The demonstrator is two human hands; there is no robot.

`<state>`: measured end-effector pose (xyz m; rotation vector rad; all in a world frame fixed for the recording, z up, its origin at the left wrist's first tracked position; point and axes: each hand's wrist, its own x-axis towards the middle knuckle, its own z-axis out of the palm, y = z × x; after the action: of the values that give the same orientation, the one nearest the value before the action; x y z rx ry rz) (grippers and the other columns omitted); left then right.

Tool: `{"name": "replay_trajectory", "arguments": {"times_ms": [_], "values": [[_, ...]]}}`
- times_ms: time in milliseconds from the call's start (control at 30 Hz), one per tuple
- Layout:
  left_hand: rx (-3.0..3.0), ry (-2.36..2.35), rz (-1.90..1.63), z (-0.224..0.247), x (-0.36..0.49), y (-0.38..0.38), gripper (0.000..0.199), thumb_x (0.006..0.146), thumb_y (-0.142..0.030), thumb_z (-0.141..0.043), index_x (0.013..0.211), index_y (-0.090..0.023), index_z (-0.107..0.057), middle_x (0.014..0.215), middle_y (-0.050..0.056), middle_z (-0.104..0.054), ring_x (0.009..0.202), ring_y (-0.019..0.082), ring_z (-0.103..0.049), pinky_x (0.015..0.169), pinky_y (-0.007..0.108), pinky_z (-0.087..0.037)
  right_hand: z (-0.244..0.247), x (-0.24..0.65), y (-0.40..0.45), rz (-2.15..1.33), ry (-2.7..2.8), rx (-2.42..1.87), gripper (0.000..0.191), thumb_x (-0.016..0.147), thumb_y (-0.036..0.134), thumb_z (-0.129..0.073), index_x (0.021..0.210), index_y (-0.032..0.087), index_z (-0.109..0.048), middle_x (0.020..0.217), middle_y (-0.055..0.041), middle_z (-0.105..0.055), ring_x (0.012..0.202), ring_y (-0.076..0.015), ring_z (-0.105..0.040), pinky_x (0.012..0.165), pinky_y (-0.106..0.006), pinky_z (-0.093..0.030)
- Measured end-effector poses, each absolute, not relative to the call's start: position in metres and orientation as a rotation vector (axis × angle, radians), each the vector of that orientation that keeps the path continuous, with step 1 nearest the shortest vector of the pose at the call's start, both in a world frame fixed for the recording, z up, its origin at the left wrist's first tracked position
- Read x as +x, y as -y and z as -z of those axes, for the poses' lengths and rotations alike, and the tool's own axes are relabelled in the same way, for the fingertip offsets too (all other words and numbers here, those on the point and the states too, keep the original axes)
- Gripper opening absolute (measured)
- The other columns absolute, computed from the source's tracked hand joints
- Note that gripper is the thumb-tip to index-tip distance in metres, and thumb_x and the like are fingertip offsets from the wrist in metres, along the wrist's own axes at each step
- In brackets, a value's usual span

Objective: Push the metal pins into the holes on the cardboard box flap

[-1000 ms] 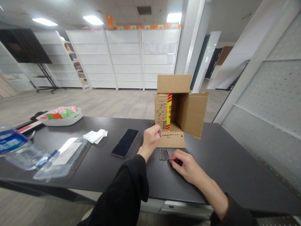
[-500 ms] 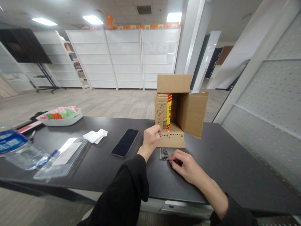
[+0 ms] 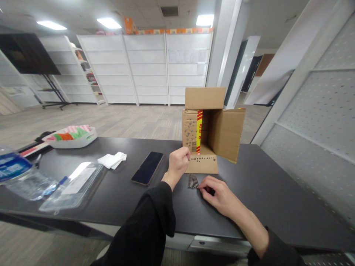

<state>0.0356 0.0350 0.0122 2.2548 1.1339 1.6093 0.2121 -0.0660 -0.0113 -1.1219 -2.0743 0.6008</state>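
A row of thin metal nails (image 3: 192, 181) lies side by side on the dark table, slightly fanned out. My right hand (image 3: 217, 194) rests at the row's right end, thumb and forefinger pinched at the lower tip of the rightmost nail. My left hand (image 3: 178, 165) is closed, held just left of the front flap of an open cardboard box (image 3: 231, 135); whatever its fingers hold is hidden. Grey round heads dot the box's left flap (image 3: 190, 127), beside yellow-and-red tape. Small dark holes run across the bottom flap (image 3: 202, 168).
Left of my arm lies a phone (image 3: 147, 168), with folded white tissue (image 3: 112, 160) beyond it. Further left are a clear plastic case (image 3: 74, 188), a water bottle (image 3: 24, 177) and a white basket (image 3: 70, 142) with colourful cloth. A perforated panel (image 3: 318, 129) rises at the right.
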Motion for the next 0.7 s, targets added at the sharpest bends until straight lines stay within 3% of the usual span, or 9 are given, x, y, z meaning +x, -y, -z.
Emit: {"name": "replay_trajectory", "arguments": {"times_ms": [700], "values": [[2.256, -1.178, -1.571, -0.0143, 0.0354, -0.0326, 0.02, 0.066, -0.003, -0.034, 0.056, -0.02, -0.039, 0.055, -0.003, -0.045, 0.055, 0.01, -0.042, 0.054, 0.022, -0.031, 0.0051, 0.2107, 0.0679, -0.542, 2.093, -1.182, 0.012, 0.083, 0.011, -0.05, 0.082, 0.019, -0.059, 0.073, 0.0006, -0.056, 0.064, -0.0121, -0.05, 0.061, -0.024, -0.04]]}}
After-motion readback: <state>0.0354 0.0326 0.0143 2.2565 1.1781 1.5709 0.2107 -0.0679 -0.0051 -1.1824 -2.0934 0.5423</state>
